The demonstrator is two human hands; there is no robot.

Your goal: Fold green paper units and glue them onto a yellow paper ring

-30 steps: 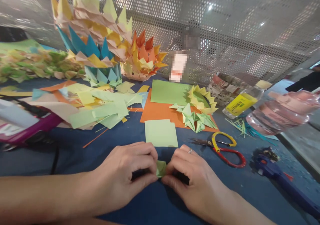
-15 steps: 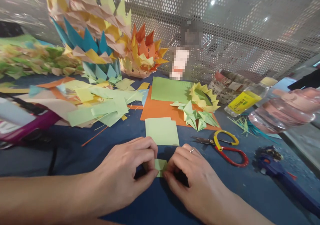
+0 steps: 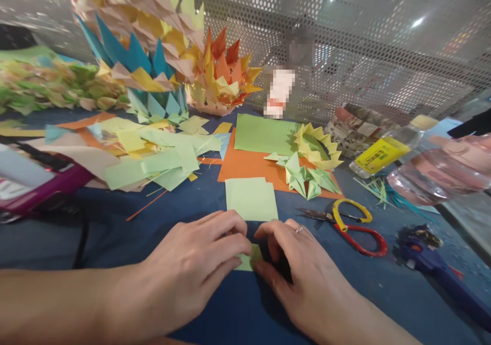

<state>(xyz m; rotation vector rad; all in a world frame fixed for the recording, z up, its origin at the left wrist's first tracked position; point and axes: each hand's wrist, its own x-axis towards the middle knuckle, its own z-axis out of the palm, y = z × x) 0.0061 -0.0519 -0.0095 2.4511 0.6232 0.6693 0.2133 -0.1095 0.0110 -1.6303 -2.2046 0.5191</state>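
Observation:
A small light green piece of paper (image 3: 247, 264) lies on the blue table between my hands, with a folded corner showing near its right end. My left hand (image 3: 199, 263) has its fingers bent and gathered over the left part of the paper, covering much of it. On the other side my right hand (image 3: 299, 263), with a ring on one finger, grips the paper's right edge near the thumb tip. Just beyond the fingers sits a small stack of pale green paper squares (image 3: 251, 200).
Scissors (image 3: 337, 217) with yellow and red handles and a dark blue glue gun (image 3: 429, 263) lie right. Folded green pieces (image 3: 297, 176) rest on orange paper (image 3: 245, 163). Paper scraps (image 3: 169, 155) spread left, below a tall folded-paper model (image 3: 153, 68). Bottles (image 3: 383, 155) stand far right.
My left hand's fingers have shifted right across the paper and now cover more of it. The right thumb stays at the right edge, while its index finger has lifted a little.

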